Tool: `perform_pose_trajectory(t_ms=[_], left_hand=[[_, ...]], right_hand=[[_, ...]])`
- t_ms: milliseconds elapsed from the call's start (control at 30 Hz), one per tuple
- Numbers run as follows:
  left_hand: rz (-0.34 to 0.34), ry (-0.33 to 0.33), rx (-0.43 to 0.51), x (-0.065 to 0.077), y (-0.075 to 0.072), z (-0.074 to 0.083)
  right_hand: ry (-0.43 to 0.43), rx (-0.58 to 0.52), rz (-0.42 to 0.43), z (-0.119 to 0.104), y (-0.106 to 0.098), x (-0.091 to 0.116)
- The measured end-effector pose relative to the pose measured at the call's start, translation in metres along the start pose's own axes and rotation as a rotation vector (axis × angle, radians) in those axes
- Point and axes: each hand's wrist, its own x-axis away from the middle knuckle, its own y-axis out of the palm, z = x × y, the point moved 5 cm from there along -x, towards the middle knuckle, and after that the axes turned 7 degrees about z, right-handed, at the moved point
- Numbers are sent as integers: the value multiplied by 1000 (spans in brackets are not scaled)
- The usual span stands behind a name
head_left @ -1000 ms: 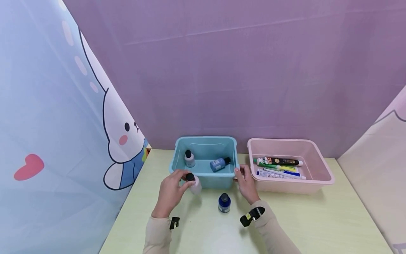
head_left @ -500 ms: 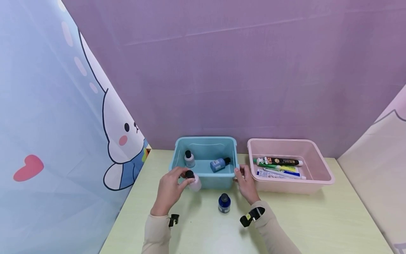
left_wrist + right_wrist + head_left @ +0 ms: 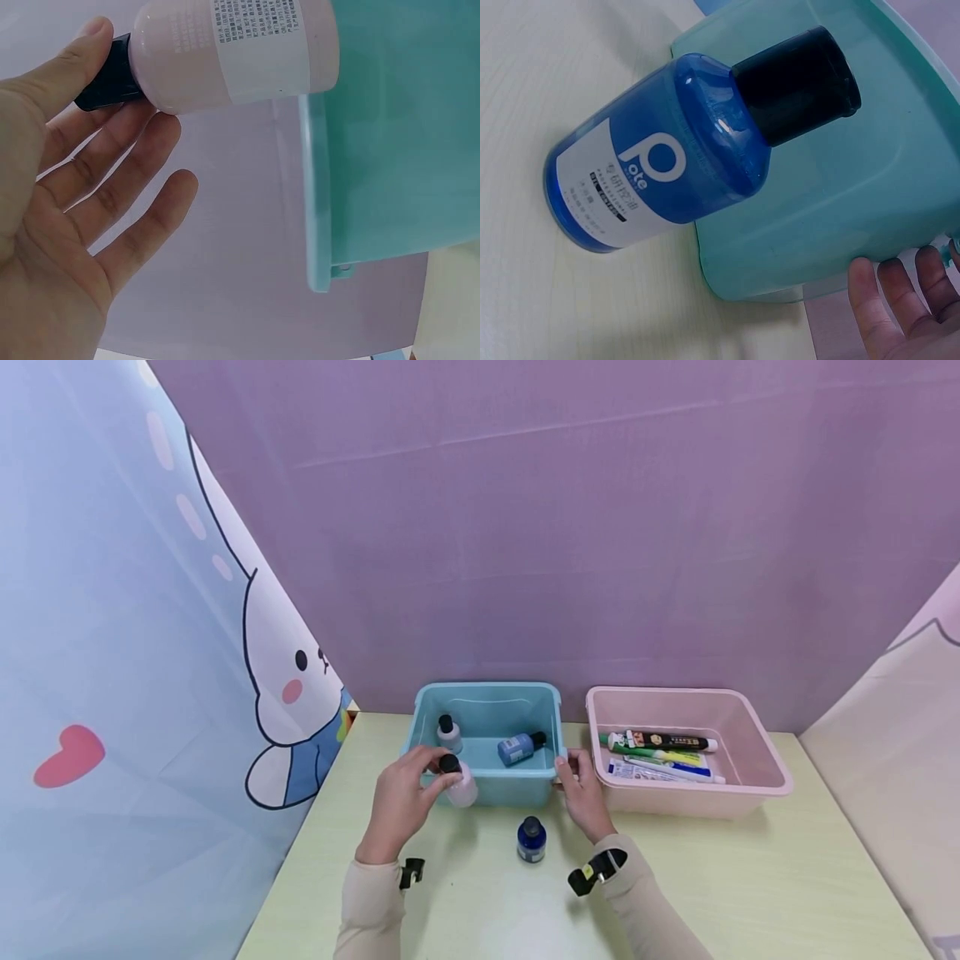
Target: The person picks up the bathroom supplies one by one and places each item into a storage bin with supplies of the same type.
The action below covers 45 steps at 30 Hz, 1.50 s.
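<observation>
My left hand [image 3: 401, 803] pinches the black cap of a small pale pink bottle [image 3: 462, 787] between thumb and fingers. This bottle hangs upright at the front left of a teal bin [image 3: 517, 788], just above its front rim; its printed label shows in the left wrist view. At the bin's front right corner my right hand [image 3: 583, 797] grips the rim, fingertips against the side wall. Inside the bin, a pale bottle [image 3: 449, 737] stands at the left and a blue bottle [image 3: 516, 749] lies on its side. A dark blue bottle [image 3: 532, 843] stands on the table before the bin.
To the right stands a pink bin [image 3: 738, 747] with several tubes [image 3: 667, 756] lying in it. Both bins sit at the back of the pale table [image 3: 750, 885], against a purple backdrop [image 3: 570, 543]. A printed blue curtain [image 3: 150, 652] hangs at the left.
My left hand has raised the pink bottle slightly toward the teal bin's rim. The right hand and both bins look the same.
</observation>
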Motion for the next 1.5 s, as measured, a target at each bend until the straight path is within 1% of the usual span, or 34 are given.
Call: perform_pose_trajectory(t_ms=[233, 400, 733, 1100, 1300, 1500], left_hand=[[12, 45, -7, -8, -6, 5], [36, 75, -12, -12, -10, 6], [13, 50, 5, -19, -10, 6], [12, 62, 30, -32, -9, 3], [4, 77, 24, -39, -6, 1], [-1, 68, 16, -46, -4, 0]], right_hand=[[6, -6, 6, -1, 0, 0], [13, -6, 0, 0, 0, 0], [24, 2, -5, 0, 0, 1], [23, -8, -8, -4, 0, 3], [23, -12, -4, -3, 1, 3], [25, -6, -2, -3, 1, 2]])
